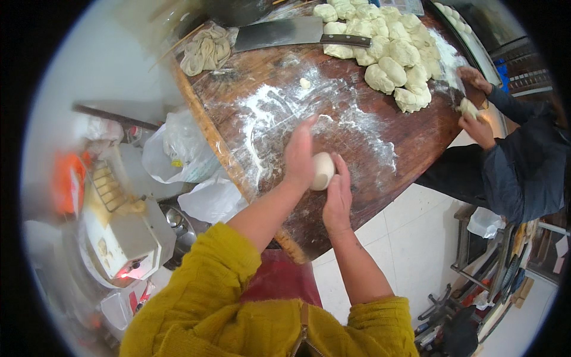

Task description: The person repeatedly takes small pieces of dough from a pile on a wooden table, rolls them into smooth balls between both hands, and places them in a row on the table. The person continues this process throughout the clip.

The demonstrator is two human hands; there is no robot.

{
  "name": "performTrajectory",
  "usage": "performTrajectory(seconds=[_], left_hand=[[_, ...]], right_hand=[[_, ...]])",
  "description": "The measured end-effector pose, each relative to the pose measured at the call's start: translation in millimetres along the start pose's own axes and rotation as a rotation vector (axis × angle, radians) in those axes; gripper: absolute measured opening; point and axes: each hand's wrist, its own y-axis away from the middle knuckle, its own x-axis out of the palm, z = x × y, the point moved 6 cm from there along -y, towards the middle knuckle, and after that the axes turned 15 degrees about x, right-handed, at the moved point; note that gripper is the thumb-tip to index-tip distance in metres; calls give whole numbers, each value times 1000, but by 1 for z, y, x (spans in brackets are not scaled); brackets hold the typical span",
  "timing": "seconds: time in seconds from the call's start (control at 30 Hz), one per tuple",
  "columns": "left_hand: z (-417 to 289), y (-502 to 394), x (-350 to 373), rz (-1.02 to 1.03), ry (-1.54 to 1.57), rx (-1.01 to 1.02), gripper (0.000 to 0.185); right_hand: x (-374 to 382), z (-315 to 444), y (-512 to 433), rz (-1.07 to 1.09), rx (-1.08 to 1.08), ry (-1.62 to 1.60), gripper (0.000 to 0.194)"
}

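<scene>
Between my two palms sits a smooth, rounded piece of dough (323, 168), near the front of the floured wooden table (285, 223). My left hand (299, 154) presses on its left side, slightly blurred, fingers pointing away from me. From the right, my right hand (339, 196) cups the dough with its fingers along the side. White flour (263, 111) is smeared over the wood beyond my hands, and a small dough scrap (305, 83) lies in it. A large heap of dough pieces (403, 52) covers the far right of the table.
A cleaver (281, 35) lies at the back, its handle against the dough heap. Beside it is a crumpled cloth (207, 50). At right, a co-worker's hand (478, 129) holds a dough piece (468, 108). Plastic bags (183, 143) and a white machine (134, 236) stand left of the table.
</scene>
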Motion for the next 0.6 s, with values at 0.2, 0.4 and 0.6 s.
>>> performTrajectory(seconds=[0.2, 0.4, 0.6], left_hand=[[-6, 22, 8, 138, 83, -233, 58], [-8, 18, 14, 141, 51, -45, 58], [-1, 11, 7, -85, 263, -75, 58]], right_hand=[[2, 4, -9, 30, 79, -120, 47], [-9, 14, -7, -103, -87, -234, 43], [-6, 4, -4, -42, 164, -25, 46]])
